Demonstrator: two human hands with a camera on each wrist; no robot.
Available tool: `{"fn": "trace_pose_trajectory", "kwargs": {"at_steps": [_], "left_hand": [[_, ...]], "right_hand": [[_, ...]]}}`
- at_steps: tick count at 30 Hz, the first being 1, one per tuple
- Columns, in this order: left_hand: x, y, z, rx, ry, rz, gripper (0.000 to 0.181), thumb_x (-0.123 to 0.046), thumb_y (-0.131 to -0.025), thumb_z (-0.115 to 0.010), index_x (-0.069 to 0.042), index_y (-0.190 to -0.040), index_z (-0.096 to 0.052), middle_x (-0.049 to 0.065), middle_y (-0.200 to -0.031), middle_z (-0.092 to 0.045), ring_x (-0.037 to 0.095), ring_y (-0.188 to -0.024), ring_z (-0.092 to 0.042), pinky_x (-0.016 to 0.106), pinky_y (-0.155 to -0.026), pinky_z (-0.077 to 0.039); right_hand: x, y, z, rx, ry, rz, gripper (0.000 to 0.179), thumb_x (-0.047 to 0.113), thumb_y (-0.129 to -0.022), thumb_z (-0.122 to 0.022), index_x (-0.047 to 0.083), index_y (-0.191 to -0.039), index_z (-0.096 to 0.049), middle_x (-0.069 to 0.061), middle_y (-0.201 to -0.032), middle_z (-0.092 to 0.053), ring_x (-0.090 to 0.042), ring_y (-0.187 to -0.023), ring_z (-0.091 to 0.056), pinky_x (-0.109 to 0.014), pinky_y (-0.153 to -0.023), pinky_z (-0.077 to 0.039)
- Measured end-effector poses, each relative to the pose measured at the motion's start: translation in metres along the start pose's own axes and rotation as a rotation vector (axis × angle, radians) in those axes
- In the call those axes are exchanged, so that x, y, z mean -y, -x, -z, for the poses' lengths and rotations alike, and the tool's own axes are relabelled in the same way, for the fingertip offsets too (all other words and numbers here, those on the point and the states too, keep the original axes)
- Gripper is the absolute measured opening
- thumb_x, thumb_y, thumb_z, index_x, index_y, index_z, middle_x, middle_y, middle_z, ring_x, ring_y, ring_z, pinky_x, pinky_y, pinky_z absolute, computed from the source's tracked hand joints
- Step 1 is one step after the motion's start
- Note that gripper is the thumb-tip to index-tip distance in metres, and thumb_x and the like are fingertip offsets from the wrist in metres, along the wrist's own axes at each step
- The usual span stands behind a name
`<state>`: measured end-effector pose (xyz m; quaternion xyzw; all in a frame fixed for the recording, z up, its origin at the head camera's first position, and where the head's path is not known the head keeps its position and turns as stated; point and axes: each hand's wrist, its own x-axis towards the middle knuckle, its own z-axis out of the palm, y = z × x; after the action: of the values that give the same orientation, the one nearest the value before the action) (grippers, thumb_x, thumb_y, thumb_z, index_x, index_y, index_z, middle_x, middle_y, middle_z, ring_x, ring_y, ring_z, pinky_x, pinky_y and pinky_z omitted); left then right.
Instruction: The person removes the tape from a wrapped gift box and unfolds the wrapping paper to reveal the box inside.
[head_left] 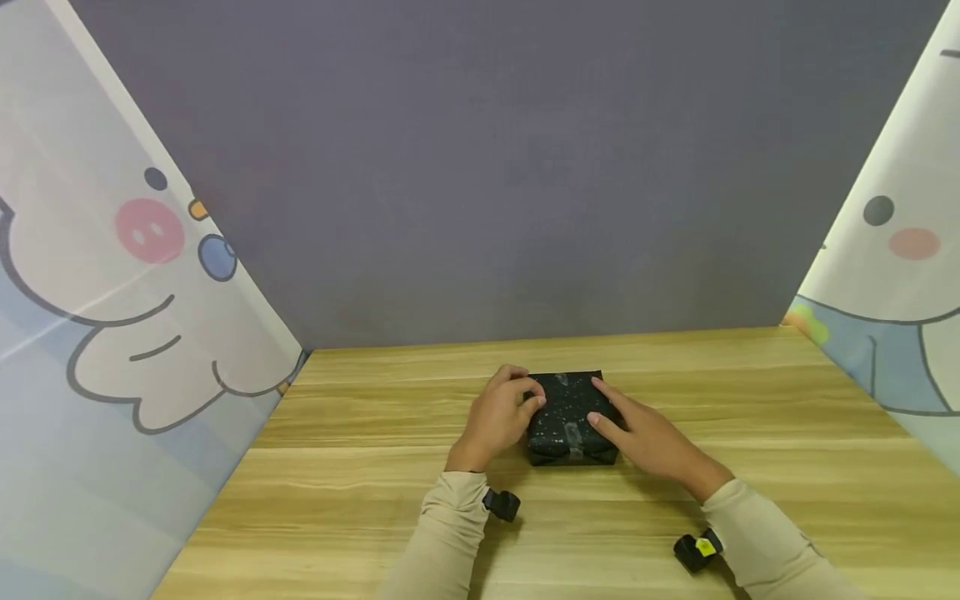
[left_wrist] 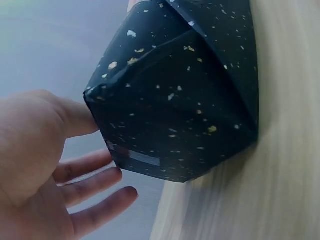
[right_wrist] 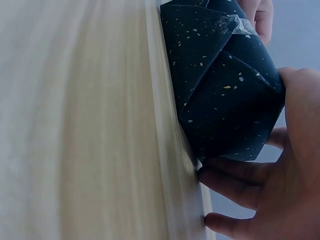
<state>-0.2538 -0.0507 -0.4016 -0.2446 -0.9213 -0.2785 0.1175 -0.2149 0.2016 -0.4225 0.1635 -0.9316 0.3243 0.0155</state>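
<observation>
A box wrapped in black paper with gold and white flecks (head_left: 573, 408) lies on the wooden table. Clear tape (head_left: 573, 437) runs over its near edge. My left hand (head_left: 498, 417) is at the box's left side, with curved thumb and index finger close together over the top edge; the left wrist view shows its other fingers (left_wrist: 95, 187) along the side. On the right, my right hand (head_left: 648, 433) rests its extended thumb and index finger on the top. Its lower fingers (right_wrist: 235, 185) reach down beside the box near the table. Folded flaps (right_wrist: 220, 85) show at the end.
The wood-grain table (head_left: 360, 500) runs back to a grey upright panel (head_left: 510, 183). White cartoon-printed sheets (head_left: 97, 275) flank the table on both sides. Each wrist carries a small black camera (head_left: 504, 505) on a strap over a beige sleeve.
</observation>
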Motion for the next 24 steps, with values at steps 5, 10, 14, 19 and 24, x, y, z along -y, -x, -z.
{"fn": "trace_pose_trajectory", "kwargs": {"at_steps": [5, 10, 14, 19, 24], "left_hand": [[0.002, -0.001, -0.002, 0.014, -0.011, -0.013, 0.011, -0.029, -0.101, -0.063, -0.023, -0.097, -0.071, 0.003, -0.136, -0.056, 0.022, -0.116, -0.058, 0.036, -0.077, -0.053], [0.003, -0.004, -0.003, 0.005, 0.021, -0.018, 0.014, -0.026, -0.102, -0.061, -0.019, -0.096, -0.072, 0.001, -0.136, -0.057, 0.021, -0.122, -0.056, 0.039, -0.086, -0.053], [0.006, -0.007, -0.003, -0.002, 0.035, -0.036, 0.016, -0.024, -0.103, -0.060, -0.018, -0.092, -0.070, 0.001, -0.136, -0.058, 0.021, -0.124, -0.055, 0.039, -0.091, -0.051], [0.010, -0.006, -0.004, 0.006, 0.052, -0.044, 0.017, -0.021, -0.104, -0.059, -0.017, -0.090, -0.067, 0.001, -0.136, -0.059, 0.021, -0.122, -0.056, 0.038, -0.090, -0.051], [0.012, -0.004, -0.004, 0.014, 0.101, -0.050, 0.019, -0.016, -0.105, -0.056, -0.015, -0.087, -0.063, 0.005, -0.138, -0.058, 0.021, -0.123, -0.056, 0.037, -0.088, -0.050]], "right_hand": [[0.001, 0.000, -0.001, 0.001, -0.008, -0.001, 0.072, 0.058, -0.103, -0.041, 0.018, -0.161, -0.024, -0.021, -0.157, -0.034, -0.048, -0.135, -0.041, -0.067, -0.103, -0.035], [0.001, 0.000, 0.002, -0.005, 0.004, -0.001, 0.072, 0.058, -0.104, -0.041, 0.018, -0.161, -0.024, -0.021, -0.157, -0.035, -0.048, -0.136, -0.041, -0.068, -0.102, -0.035], [0.000, -0.001, 0.003, -0.007, 0.006, 0.007, 0.072, 0.058, -0.104, -0.041, 0.017, -0.161, -0.024, -0.021, -0.157, -0.034, -0.048, -0.136, -0.040, -0.067, -0.103, -0.034], [-0.002, -0.001, 0.002, -0.009, 0.000, 0.017, 0.072, 0.057, -0.104, -0.041, 0.017, -0.161, -0.025, -0.021, -0.157, -0.035, -0.048, -0.136, -0.040, -0.067, -0.104, -0.034], [-0.003, -0.001, 0.001, -0.001, -0.009, 0.015, 0.072, 0.058, -0.104, -0.041, 0.018, -0.161, -0.024, -0.021, -0.157, -0.034, -0.048, -0.137, -0.039, -0.068, -0.104, -0.033]]}}
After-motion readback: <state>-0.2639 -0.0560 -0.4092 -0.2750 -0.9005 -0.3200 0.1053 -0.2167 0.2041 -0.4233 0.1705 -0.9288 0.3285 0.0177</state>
